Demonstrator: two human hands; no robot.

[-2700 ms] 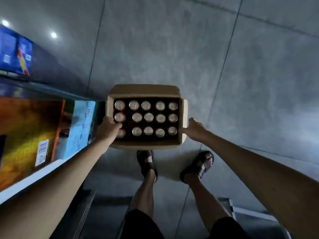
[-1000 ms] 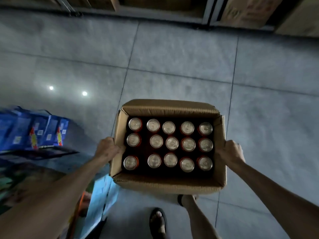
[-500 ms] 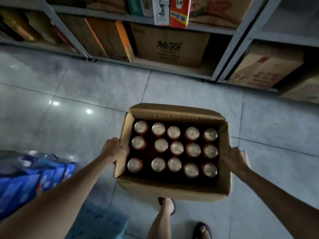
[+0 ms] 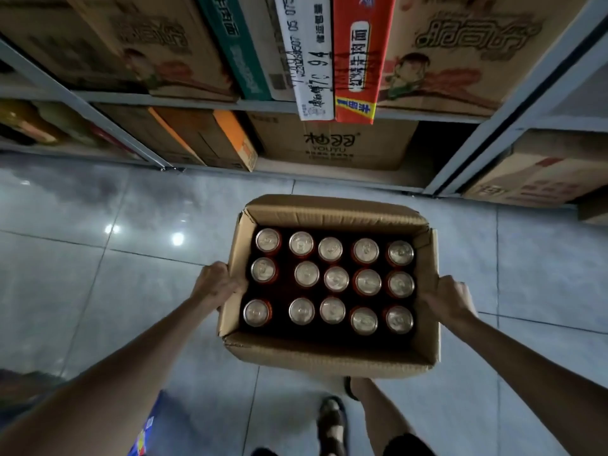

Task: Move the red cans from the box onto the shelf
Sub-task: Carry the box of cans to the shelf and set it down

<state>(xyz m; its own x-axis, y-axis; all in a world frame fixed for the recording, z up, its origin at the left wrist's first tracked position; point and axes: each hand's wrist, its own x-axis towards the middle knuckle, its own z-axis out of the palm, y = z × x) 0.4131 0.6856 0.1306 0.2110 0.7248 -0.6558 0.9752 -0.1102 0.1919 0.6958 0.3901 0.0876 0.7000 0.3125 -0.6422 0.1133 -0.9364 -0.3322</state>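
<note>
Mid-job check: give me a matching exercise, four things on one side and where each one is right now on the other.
Things:
1. left hand
2. right hand
3. red cans
4. YOUYU carton

Places:
A. on the lowest shelf
B. upright in rows inside the box
C. gripping the box's right wall
D. gripping the box's left wall

Pairs: 1-D; 2-C; 3-B; 4-A

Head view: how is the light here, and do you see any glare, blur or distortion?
Head view: dim overall; two bright reflections glare on the glossy floor tiles; the can tops catch soft light while the box interior is in deep shadow; wide-angle distortion splays the shelf uprights.
</note>
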